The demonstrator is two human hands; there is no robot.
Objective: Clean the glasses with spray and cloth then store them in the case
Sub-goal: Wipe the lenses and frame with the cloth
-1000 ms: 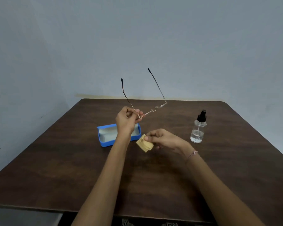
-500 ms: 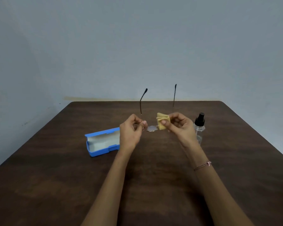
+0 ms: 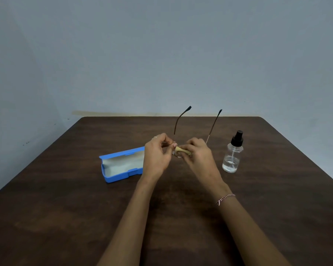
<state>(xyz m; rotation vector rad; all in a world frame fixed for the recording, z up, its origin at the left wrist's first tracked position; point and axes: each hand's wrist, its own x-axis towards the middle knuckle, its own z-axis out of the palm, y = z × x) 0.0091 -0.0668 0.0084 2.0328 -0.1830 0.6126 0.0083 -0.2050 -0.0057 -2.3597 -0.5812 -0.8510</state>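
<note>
Left hand (image 3: 156, 154) pinches glasses (image 3: 176, 154) (temples up), right hand (image 3: 198, 153) pinches cloth (image 3: 182, 150)

- tabletop (image 3: 65, 217): dark wood grain, smooth, low sheen
- case (image 3: 121, 175): blue plastic, smooth, slightly glossy; pale lining (image 3: 121, 164) inside, matt, looks like soft fabric
- spray bottle (image 3: 232, 156): clear and glossy, glass or plastic, can't tell; black matt plastic cap (image 3: 237, 139)
- cloth (image 3: 182, 150): yellow soft fabric, matt
- glasses (image 3: 214, 126): thin metal arms with dark matt tips
- bracelet (image 3: 224, 198): woven thread
- wall (image 3: 161, 54): painted, matt
</note>
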